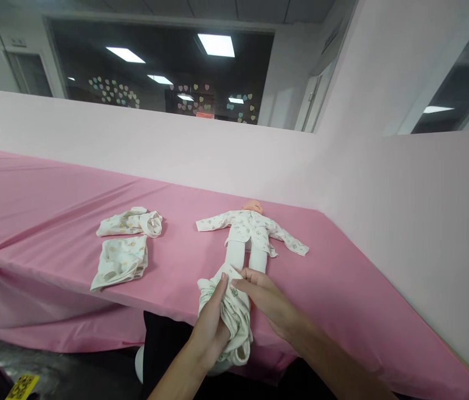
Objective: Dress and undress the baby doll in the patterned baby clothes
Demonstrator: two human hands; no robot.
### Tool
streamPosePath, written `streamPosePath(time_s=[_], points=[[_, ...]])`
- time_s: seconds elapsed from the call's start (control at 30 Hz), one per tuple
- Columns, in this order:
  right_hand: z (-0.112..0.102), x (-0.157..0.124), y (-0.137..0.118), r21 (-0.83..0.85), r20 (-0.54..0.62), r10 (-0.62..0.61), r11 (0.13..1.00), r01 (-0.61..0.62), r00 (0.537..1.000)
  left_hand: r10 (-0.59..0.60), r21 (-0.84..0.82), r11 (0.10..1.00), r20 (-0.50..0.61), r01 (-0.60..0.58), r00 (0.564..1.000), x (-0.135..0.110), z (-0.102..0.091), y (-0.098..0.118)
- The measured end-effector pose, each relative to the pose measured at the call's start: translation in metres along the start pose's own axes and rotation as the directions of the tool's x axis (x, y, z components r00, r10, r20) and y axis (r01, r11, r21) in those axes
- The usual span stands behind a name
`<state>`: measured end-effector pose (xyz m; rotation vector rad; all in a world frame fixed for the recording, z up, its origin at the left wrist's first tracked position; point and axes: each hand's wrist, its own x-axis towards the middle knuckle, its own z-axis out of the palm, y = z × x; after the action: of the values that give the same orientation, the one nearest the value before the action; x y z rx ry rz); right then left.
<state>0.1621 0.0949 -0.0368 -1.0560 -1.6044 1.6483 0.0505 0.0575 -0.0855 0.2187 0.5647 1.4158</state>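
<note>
A baby doll point(235, 254) lies on its back on the pink-covered table, its head toward the wall. It wears a white printed long-sleeved baby top point(240, 226), sleeves spread to both sides. At the doll's feet, bunched white baby pants point(234, 316) with a green print hang over the table's front edge. My left hand point(213, 322) is closed around the bunched fabric, thumb on top. My right hand point(261, 294) pinches the upper edge of the same cloth beside the doll's lower legs. The doll's feet are hidden behind the cloth and my hands.
Left of the doll lie a folded printed garment point(121, 261) and a rolled printed garment point(130, 222). The pink tablecloth point(63, 222) drapes over the front edge. A white wall point(176, 153) with a window runs behind, and another wall point(417, 222) bounds the right side.
</note>
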Motion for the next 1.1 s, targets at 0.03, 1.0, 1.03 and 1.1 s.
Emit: streamPosePath(time_s=[0.03, 1.0, 1.03, 1.1], points=[[0.001, -0.001, 0.000, -0.007, 0.045, -0.004, 1.000, 0.004, 0.999, -0.002, 0.009, 1.000, 0.008, 0.002, 1.000, 0.000, 0.001, 0.000], [-0.023, 0.033, -0.004, -0.772, -0.023, -0.283, 0.614, 0.163, 0.959, 0.020, 0.175, 0.984, 0.072, -0.032, 0.997, -0.013, 0.012, 0.010], [-0.025, 0.038, 0.000, -0.794, -0.033, -0.312, 0.586, 0.165, 0.950, 0.026, 0.181, 0.982, 0.107, -0.046, 0.994, -0.011, 0.011, 0.009], [-0.030, 0.049, 0.005, -0.807, -0.061, -0.351, 0.568, 0.161, 0.934, 0.040, 0.209, 0.975, 0.193, -0.081, 0.980, -0.006, 0.006, 0.009]])
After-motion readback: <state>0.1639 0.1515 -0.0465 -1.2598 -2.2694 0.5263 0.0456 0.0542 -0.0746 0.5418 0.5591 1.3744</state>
